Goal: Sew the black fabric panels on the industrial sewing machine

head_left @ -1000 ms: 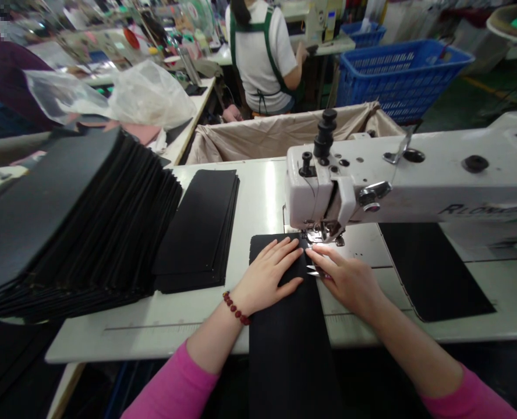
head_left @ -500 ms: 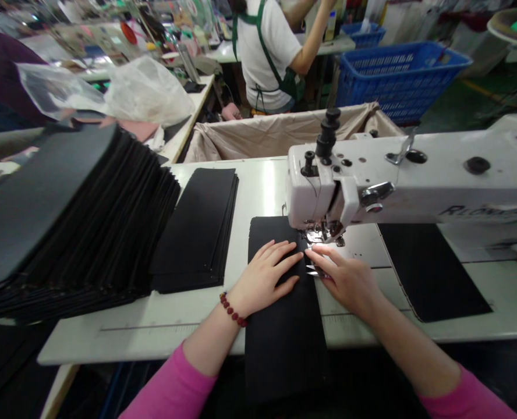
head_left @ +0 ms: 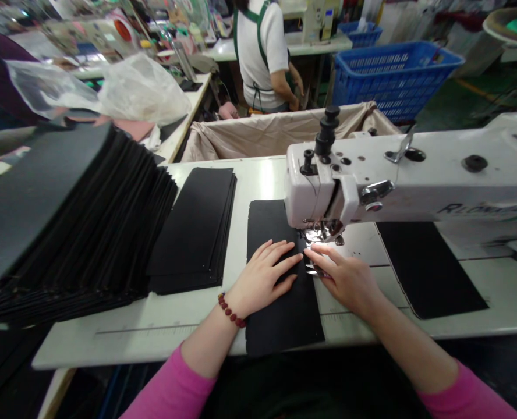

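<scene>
A black panel (head_left: 280,323) lies flat under the presser foot of a white sewing machine (head_left: 398,180), its right edge along the needle area. My left hand (head_left: 267,273), with a red bead bracelet at the wrist, rests on the panel with fingers spread. At the panel's right edge, close in front of the presser foot (head_left: 314,235), are the fingertips of my right hand (head_left: 350,282). Thread snips (head_left: 314,270) are tucked in that hand; their silver blade tips stick out to the left, and the handles are hidden by the palm.
A tall stack of black panels (head_left: 44,192) and a smaller pile (head_left: 193,227) stand on the left. Another black panel (head_left: 433,270) lies right of the needle. Behind the table are a cloth-lined bin (head_left: 250,139), a blue basket (head_left: 393,81) and a co-worker (head_left: 261,58).
The black panel has slid away from me under the presser foot, so its near edge now lies by the table edge. Both hands stay in place. The co-worker's arms have come down.
</scene>
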{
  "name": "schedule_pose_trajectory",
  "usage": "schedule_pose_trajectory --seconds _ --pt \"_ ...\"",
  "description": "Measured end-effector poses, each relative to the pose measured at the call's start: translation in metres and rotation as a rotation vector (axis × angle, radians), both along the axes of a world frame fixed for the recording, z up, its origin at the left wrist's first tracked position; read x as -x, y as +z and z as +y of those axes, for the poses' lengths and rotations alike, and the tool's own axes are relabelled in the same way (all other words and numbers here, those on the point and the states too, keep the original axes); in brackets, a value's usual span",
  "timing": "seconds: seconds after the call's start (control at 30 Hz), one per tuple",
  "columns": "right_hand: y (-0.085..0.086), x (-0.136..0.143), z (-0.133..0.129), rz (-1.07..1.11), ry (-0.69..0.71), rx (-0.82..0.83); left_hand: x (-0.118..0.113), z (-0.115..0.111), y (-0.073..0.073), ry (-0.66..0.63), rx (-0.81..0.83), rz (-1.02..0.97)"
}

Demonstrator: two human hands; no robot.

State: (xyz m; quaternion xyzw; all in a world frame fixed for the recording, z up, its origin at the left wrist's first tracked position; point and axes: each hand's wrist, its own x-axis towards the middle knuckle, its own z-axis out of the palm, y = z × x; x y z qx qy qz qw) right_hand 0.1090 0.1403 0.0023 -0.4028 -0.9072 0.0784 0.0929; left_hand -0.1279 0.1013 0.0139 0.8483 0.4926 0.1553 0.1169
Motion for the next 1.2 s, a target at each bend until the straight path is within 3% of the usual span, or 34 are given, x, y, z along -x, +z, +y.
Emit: schedule_pose_trajectory --seconds 1.2 --pt "-0.0017 -0.0014 0.0008 0.008 0.005 0.014 0.0028 0.0016 -0.0083 0.051 -0.04 -0.002"
